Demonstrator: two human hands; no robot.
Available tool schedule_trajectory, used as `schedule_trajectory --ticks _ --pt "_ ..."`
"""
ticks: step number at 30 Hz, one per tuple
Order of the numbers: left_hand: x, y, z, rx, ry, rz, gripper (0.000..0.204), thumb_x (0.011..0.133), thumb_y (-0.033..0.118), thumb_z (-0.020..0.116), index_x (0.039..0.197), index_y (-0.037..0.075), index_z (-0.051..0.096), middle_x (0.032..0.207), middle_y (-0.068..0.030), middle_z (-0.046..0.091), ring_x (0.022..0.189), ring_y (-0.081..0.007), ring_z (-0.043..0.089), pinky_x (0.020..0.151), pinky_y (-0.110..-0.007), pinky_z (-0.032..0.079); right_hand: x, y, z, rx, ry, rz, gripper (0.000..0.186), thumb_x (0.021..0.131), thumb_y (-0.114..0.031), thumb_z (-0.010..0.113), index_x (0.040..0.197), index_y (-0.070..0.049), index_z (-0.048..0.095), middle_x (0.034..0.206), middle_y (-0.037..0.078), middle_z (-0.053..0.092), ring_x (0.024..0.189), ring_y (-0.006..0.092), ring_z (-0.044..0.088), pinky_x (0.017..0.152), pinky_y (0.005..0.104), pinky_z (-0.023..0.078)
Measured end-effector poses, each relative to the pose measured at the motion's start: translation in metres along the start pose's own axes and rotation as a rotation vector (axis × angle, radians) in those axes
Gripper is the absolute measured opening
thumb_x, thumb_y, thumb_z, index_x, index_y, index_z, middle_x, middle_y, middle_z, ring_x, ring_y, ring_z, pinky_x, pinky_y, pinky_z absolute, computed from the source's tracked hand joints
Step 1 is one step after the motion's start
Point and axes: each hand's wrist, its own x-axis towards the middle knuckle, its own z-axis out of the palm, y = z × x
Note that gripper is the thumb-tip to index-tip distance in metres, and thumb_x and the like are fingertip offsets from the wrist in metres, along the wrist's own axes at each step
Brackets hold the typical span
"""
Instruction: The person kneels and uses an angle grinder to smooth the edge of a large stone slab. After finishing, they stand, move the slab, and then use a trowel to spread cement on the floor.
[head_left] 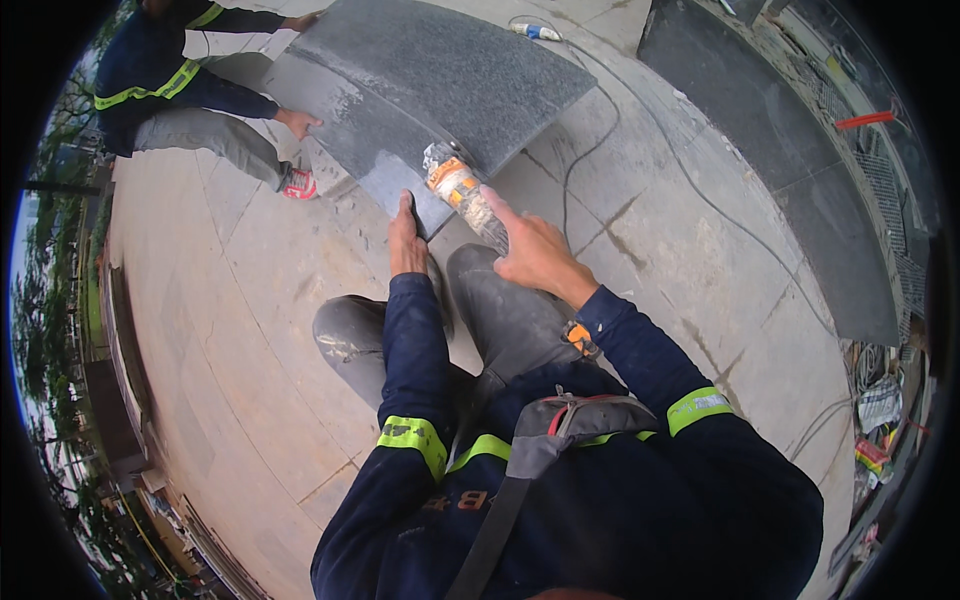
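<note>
A large dark grey stone slab (480, 75) is held tilted in front of me, its near corner close to my knees. At that corner my left hand (407, 240) grips the edge, thumb up along the face and the other fingers mostly hidden. My right hand (538, 250) is closed round the body of a dusty orange-and-white angle grinder (460, 190), index finger stretched along it. The grinder's head is at the slab's near right edge; its disc cannot be made out. A pale, dusty band runs along the slab's lower left part.
Across from me on the left, a co-worker in a dark jacket holds the slab's left edge with a hand (298, 122). A power cable (690, 190) and a blue-white connector (537, 32) lie on the paving. Dark slabs (800, 170), mesh and a red tool (866, 120) are at right.
</note>
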Motion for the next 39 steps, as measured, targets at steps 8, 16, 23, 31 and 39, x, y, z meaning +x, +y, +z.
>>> schedule_trajectory --ticks 8,16,23,31,39 --pt "0.006 -0.003 -0.007 -0.043 -0.013 0.021 0.060 0.092 0.028 0.081 0.130 -0.012 0.058 0.125 -0.0173 0.068 0.107 -0.0250 0.069 0.096 -0.036 0.056 0.003 -0.003 0.002 -0.011 0.003 -0.015 0.104 0.072 -0.008 0.070 0.164 -0.019 0.024 0.097 0.032 0.068 0.094 0.0507 0.067 0.087 0.0521 0.053" --pt "-0.014 0.006 0.003 -0.037 -0.028 0.014 0.059 0.092 0.024 0.081 0.131 -0.012 0.057 0.124 -0.0166 0.068 0.106 -0.0244 0.069 0.095 -0.035 0.056 0.023 -0.005 0.002 -0.019 -0.030 0.005 0.103 0.072 -0.008 0.069 0.164 -0.021 0.025 0.101 0.032 0.068 0.096 0.0521 0.067 0.086 0.0546 0.054" --pt "-0.014 0.009 0.000 -0.042 0.009 0.009 0.060 0.092 0.022 0.081 0.135 -0.012 0.054 0.126 -0.0167 0.068 0.106 -0.0248 0.069 0.094 -0.035 0.056 0.045 -0.014 0.001 -0.009 -0.034 -0.030 0.104 0.070 -0.010 0.070 0.163 -0.019 0.026 0.100 0.032 0.069 0.098 0.0506 0.067 0.087 0.0520 0.054" --pt "-0.014 0.011 0.006 -0.004 0.067 0.021 0.066 0.091 0.027 0.083 0.135 -0.013 0.054 0.128 -0.0160 0.067 0.111 -0.0260 0.067 0.097 -0.038 0.054 0.026 -0.015 -0.001 -0.028 -0.029 -0.013 0.104 0.070 -0.008 0.071 0.164 -0.020 0.026 0.101 0.030 0.069 0.100 0.0504 0.067 0.089 0.0510 0.053" --pt "-0.010 0.006 0.000 -0.043 0.028 0.028 0.059 0.091 0.022 0.082 0.134 -0.010 0.056 0.126 -0.0146 0.068 0.108 -0.0252 0.069 0.095 -0.038 0.056 0.018 -0.011 0.002 -0.042 -0.034 -0.007 0.104 0.071 -0.009 0.070 0.164 -0.020 0.024 0.098 0.030 0.069 0.096 0.0503 0.067 0.087 0.0515 0.052"
